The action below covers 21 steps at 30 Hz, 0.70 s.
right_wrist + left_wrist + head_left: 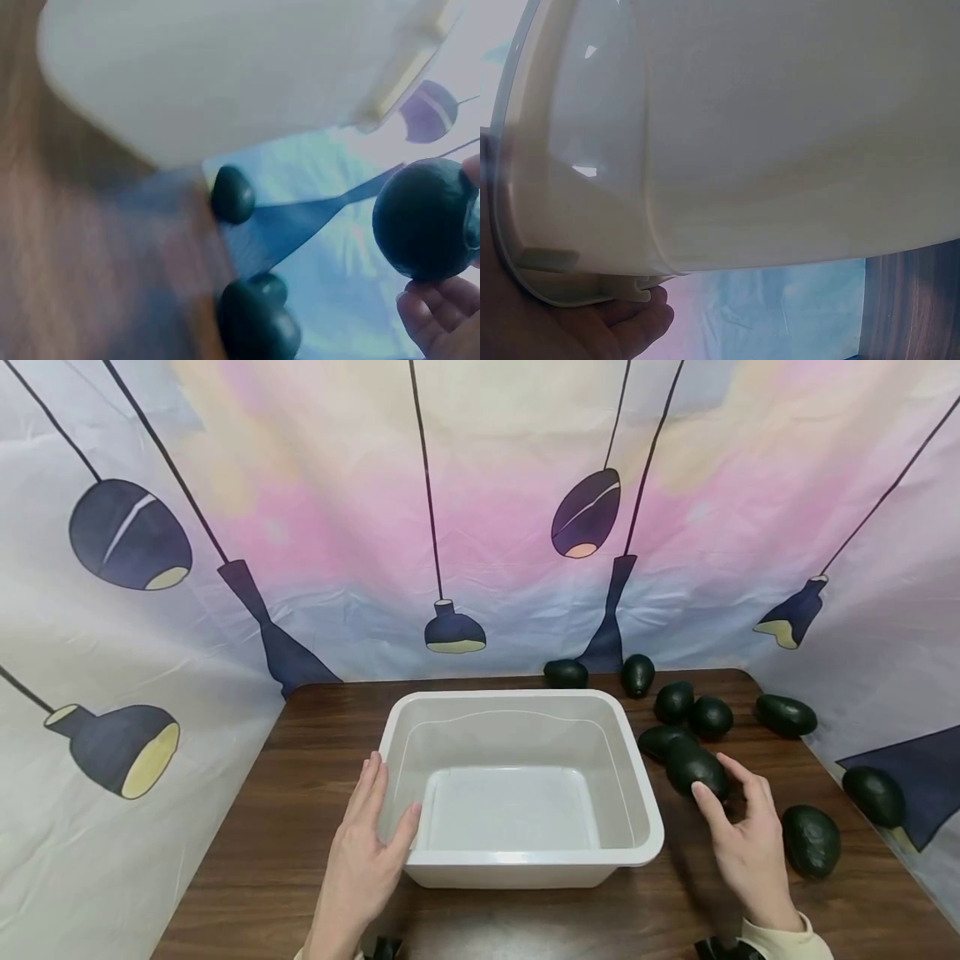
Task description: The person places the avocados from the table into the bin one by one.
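Note:
A white plastic tub [517, 858] stands on the wooden table with nothing inside it. My left hand [369, 847] holds its left rim, thumb over the edge and fingers along the outside; in the left wrist view the fingertips [646, 326] curl beneath the rim. To the right of the tub, my right hand [750, 843] pinches a dark green avocado [696, 770] between thumb and fingers. The right wrist view shows this held avocado [424, 217] up off the table. Another avocado [662, 741] lies just behind it.
Several more avocados lie right of and behind the tub, among them one [812, 842] beside my right hand and one [873, 796] at the right edge. The brown table [247, 860] meets a printed cloth backdrop [360, 527] at the back and sides.

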Each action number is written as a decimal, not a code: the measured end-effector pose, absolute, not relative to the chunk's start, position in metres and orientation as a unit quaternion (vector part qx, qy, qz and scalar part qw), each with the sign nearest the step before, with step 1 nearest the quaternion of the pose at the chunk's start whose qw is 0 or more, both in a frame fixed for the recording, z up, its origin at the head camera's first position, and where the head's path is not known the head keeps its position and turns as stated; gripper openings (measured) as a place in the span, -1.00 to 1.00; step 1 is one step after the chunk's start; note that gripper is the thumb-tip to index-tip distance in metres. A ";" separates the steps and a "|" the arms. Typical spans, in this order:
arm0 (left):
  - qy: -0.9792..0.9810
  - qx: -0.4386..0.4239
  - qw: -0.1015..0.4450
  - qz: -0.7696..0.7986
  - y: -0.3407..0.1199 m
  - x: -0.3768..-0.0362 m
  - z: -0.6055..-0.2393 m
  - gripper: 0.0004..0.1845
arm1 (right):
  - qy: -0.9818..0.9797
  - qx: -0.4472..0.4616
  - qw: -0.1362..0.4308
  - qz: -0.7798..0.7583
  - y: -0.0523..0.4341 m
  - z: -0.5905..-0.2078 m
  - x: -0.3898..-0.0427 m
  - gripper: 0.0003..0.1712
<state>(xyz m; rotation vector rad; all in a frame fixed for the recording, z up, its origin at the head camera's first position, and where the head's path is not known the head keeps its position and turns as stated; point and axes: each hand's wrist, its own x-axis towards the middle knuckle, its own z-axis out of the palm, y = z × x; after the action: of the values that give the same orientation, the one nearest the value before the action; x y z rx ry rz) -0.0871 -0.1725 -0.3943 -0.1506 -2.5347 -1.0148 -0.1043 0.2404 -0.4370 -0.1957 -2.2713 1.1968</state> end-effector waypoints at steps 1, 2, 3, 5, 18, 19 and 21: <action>-0.908 -0.054 0.202 -0.364 -0.172 -0.087 -0.394 -0.28 | -0.840 -0.069 0.286 0.456 0.239 -0.433 -0.103 -0.41; -0.907 -0.054 0.201 -0.366 -0.172 -0.087 -0.394 -0.28 | -0.834 -0.067 0.292 0.463 0.237 -0.429 -0.101 -0.41; -0.907 -0.054 0.200 -0.367 -0.172 -0.087 -0.394 -0.28 | -0.829 -0.062 0.299 0.468 0.235 -0.426 -0.100 -0.42; -0.906 -0.054 0.199 -0.369 -0.172 -0.087 -0.393 -0.28 | -0.821 -0.049 0.312 0.475 0.232 -0.420 -0.097 -0.41; -0.908 -0.049 0.196 -0.368 -0.172 -0.087 -0.393 -0.28 | -0.781 0.099 0.362 0.499 0.218 -0.396 -0.085 -0.41; -0.907 -0.049 0.197 -0.368 -0.172 -0.087 -0.393 -0.28 | -0.779 0.114 0.363 0.498 0.217 -0.395 -0.085 -0.41; -0.907 -0.049 0.200 -0.367 -0.172 -0.087 -0.393 -0.29 | -0.776 0.142 0.364 0.495 0.215 -0.395 -0.084 -0.43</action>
<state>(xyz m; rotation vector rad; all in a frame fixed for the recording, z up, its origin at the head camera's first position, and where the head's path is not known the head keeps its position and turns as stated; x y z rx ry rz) -0.0874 -0.1723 -0.3932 -0.1363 -2.5357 -1.0267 -0.0844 0.2149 -0.3945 0.3655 -1.9972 1.2741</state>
